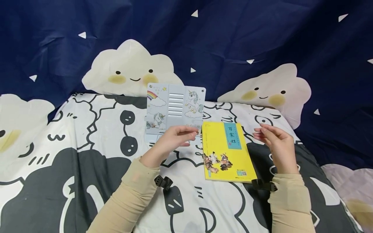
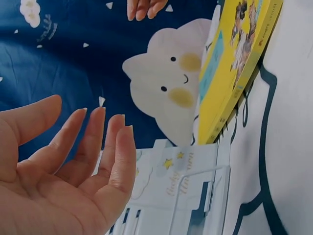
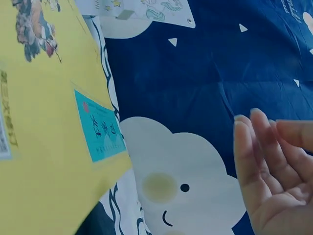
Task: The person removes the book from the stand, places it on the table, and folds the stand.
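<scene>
A yellow book point(image 1: 217, 139) with a blue title label lies face up on the patterned bedding, between the two hands. Behind it and to the left stands a white book stand point(image 1: 176, 105) printed with unicorns and a rainbow, its panel leaning back. The left hand point(image 1: 177, 139) hovers in front of the stand's lower part, fingers loosely bent and holding nothing; the left wrist view shows its bare palm. To the right of the book, the right hand point(image 1: 278, 145) is raised with relaxed fingers and nothing between them. Neither hand appears to touch the book.
Black-and-white cartoon bedding point(image 1: 116, 181) lies under everything. Behind it hangs or rises dark blue fabric point(image 1: 218, 35) with white triangles and smiling clouds. Each forearm wears a small black wrist camera, the left camera point(image 1: 163, 182) near the bedding's middle.
</scene>
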`<state>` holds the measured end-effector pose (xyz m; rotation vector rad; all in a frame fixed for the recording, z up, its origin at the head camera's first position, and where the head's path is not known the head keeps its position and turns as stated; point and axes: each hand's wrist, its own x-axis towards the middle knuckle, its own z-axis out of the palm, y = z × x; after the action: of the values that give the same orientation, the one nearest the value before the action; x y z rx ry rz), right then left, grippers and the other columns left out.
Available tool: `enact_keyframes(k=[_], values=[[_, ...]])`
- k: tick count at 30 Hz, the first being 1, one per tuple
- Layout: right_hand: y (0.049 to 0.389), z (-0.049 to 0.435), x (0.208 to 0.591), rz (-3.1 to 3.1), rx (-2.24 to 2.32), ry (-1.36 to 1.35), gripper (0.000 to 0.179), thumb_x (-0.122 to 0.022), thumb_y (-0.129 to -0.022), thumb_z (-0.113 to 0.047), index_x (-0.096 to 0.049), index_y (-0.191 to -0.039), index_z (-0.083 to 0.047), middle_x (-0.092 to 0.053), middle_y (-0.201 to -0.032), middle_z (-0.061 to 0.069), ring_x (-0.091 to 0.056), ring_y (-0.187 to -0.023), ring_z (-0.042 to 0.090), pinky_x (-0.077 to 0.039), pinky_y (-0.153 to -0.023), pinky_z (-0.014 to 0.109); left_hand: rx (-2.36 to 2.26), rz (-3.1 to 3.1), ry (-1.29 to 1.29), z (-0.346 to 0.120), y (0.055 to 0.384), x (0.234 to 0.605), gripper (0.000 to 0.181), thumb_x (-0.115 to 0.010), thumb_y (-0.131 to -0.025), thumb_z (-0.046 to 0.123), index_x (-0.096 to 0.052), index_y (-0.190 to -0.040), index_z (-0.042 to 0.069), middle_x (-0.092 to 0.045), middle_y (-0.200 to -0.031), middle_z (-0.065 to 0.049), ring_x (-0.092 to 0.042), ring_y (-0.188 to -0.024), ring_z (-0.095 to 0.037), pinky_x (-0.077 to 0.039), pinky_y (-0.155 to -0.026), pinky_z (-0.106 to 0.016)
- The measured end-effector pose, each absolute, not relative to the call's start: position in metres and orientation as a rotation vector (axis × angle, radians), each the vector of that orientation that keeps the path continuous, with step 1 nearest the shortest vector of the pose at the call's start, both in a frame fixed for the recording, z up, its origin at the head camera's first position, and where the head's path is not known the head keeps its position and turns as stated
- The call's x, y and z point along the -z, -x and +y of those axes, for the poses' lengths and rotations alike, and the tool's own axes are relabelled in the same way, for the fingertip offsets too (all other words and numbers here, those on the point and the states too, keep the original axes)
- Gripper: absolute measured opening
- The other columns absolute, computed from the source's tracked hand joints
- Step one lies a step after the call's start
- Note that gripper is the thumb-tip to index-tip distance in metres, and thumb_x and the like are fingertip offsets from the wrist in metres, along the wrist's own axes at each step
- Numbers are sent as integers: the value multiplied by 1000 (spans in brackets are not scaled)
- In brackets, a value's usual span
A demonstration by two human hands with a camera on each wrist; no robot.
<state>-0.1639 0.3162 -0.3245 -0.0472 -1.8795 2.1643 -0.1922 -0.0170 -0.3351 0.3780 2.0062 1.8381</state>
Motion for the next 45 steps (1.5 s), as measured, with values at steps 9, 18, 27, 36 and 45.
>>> enact_keyframes(k=[9,18,27,36,45], values=[[164,307,327,-1791,-2198,64,24,-68,-94,-10,-71,-117,-4,-77,-96,3,-75,-81,15,-59,-80,22,-1997,2007,-311,-29,198,333,37,-61,-100,23,-61,-133,6,-63,-135,-9,-61,-121,-28,-54,-99,-37],[169,284,327,-1782,-2239,42,44,-68,-94,-15,-57,-135,-1,-75,-110,1,-74,-94,14,-57,-87,24,-2205,2010,-182,-50,203,328,40,-58,-102,23,-58,-135,1,-60,-138,-14,-59,-125,-28,-51,-103,-39],[180,256,323,-1902,-2234,13,60,-65,-97,-23,-43,-146,3,-67,-126,0,-67,-113,12,-52,-96,24,-2258,2062,-40,-70,207,327,56,-47,-105,39,-43,-148,2,-45,-153,-9,-44,-142,-25,-42,-113,-41],[195,231,324,-1962,-2268,-1,57,-55,-103,-23,-36,-150,2,-42,-154,18,-54,-133,18,-46,-106,24,-2271,2090,71,-79,211,326,74,-25,-104,58,-21,-158,7,-22,-165,-5,-24,-152,-24,-29,-121,-42],[209,209,334,-2020,-2274,-2,57,-52,-104,-27,-34,-152,-2,-39,-156,16,-43,-143,22,-40,-113,29,-2213,2135,165,-89,212,329,83,-15,-98,70,-20,-159,14,-16,-167,1,-16,-154,-21,-24,-123,-41]])
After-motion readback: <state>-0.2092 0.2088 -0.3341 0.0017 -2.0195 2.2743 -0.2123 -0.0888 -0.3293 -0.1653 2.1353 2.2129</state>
